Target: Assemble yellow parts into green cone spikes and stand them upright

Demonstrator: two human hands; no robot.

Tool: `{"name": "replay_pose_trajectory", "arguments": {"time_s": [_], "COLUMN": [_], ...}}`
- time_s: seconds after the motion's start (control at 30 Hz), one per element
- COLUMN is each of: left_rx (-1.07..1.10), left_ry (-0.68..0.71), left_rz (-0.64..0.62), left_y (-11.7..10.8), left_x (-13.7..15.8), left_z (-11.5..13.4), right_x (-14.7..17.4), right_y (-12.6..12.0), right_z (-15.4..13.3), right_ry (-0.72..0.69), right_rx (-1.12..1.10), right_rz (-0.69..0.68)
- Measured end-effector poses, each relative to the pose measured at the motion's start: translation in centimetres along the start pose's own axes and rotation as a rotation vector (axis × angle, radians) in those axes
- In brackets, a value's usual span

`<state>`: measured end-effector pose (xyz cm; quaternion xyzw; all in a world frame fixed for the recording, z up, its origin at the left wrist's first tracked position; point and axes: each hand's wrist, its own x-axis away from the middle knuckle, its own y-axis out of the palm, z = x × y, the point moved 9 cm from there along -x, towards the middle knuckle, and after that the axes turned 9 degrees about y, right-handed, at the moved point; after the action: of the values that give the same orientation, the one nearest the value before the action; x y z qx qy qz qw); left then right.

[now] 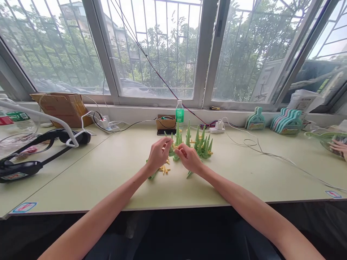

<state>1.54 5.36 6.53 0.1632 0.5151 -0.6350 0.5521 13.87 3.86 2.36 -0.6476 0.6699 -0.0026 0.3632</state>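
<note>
Both hands meet over the middle of the table, fingertips almost touching. My left hand point(159, 152) is closed on a green plastic cone piece point(171, 152), whose ring-like base shows beside the fingers. Pinched at that piece is a small yellow plastic peg point(176, 146), with my right hand point(188, 156) closed on it. Just beyond stand several upright green cone pieces point(203, 142), some with yellow pegs stuck on. Loose yellow pegs point(164, 169) lie below my left hand, beside another green piece point(152, 176) partly hidden by the wrist. A green tip point(189, 174) pokes out under my right wrist.
A green-labelled bottle point(179, 112), a small cardboard box point(166, 122) and a dark phone point(166, 132) stand at the back. Black headgear point(40, 159) lies left. White cables point(255, 144) cross the right side, near teal hangers point(290, 121). Another person's hand point(340, 147) shows far right.
</note>
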Motion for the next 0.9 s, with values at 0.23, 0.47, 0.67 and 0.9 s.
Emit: {"name": "replay_pose_trajectory", "arguments": {"time_s": [0.23,0.47,0.67,0.9], "left_rx": [0.027,-0.015,-0.050,-0.127], "left_ry": [0.012,0.032,0.043,0.137], "left_rz": [-0.059,-0.122,-0.156,-0.161], "left_y": [0.7,1.5,1.8,1.8], "left_x": [0.0,0.2,0.3,0.4], "left_z": [-0.3,-0.5,-0.6,-0.3], "right_x": [-0.2,-0.4,-0.5,-0.5], "right_y": [0.0,0.2,0.0,0.3], "right_z": [0.6,1.3,1.5,1.6], "right_ry": [0.007,0.003,-0.008,-0.003], "right_rx": [-0.024,-0.019,0.026,0.017], "right_rz": [-0.005,-0.041,-0.042,-0.065]}}
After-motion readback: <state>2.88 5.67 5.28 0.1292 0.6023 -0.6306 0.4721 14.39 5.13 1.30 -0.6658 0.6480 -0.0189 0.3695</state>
